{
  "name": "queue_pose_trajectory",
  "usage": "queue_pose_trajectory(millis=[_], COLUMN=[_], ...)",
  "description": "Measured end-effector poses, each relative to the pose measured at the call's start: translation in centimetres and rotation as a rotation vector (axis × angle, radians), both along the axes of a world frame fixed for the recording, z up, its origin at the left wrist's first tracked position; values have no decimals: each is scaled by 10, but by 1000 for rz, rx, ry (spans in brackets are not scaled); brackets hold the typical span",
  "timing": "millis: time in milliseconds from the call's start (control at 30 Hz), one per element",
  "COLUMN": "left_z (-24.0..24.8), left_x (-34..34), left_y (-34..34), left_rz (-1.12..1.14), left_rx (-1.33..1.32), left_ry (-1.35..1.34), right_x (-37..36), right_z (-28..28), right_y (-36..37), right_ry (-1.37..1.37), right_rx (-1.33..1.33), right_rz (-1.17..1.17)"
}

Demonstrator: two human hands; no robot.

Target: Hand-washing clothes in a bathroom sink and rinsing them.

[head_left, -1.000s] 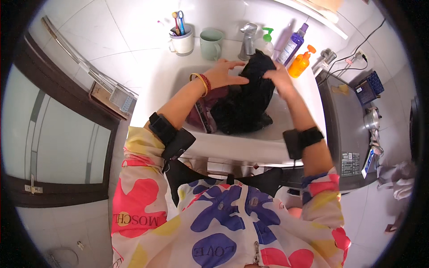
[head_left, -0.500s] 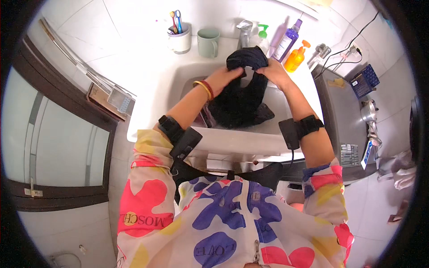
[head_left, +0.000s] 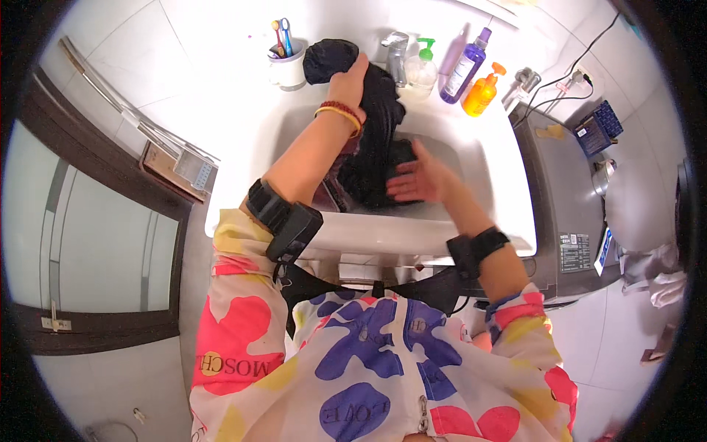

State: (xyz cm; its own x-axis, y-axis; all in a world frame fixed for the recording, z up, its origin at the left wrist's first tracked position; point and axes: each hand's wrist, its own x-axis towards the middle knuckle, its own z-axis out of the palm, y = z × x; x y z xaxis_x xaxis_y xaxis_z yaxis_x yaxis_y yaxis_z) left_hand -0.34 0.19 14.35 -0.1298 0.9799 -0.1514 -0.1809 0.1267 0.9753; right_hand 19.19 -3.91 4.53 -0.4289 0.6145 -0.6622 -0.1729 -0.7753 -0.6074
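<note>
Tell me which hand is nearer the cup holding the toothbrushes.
Left. The left hand grips the black garment at the basin's back rim, just right of the white cup. The right hand lies flat on the garment lower in the sink, farther away.

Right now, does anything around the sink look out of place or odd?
Only one thing: the black garment is draped from the sink basin up over the rim, beside the toothbrush cup. The bottles stand upright.
</note>
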Motion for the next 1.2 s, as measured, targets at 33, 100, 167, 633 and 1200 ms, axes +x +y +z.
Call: queue_pose_trajectory(millis=[33, 100, 167, 633, 1200], left_z=[1, -4, -8, 8, -139], left_x=[-1, 4, 7, -8, -59], left_y=[-1, -5, -6, -17, 28], left_rz=[3, -50, -143, -61, -241], left_rx=[114, 30, -115, -81, -138], left_ry=[142, -84, -542, -638, -326], right_x=[-20, -37, -47, -21, -73], right_z=[-2, -11, -29, -32, 86], right_y=[-9, -13, 0, -21, 19], right_ry=[-10, -19, 184, 141, 181], right_rx=[-86, -173, -204, -240, 263], right_rz=[-88, -185, -293, -122, -179])
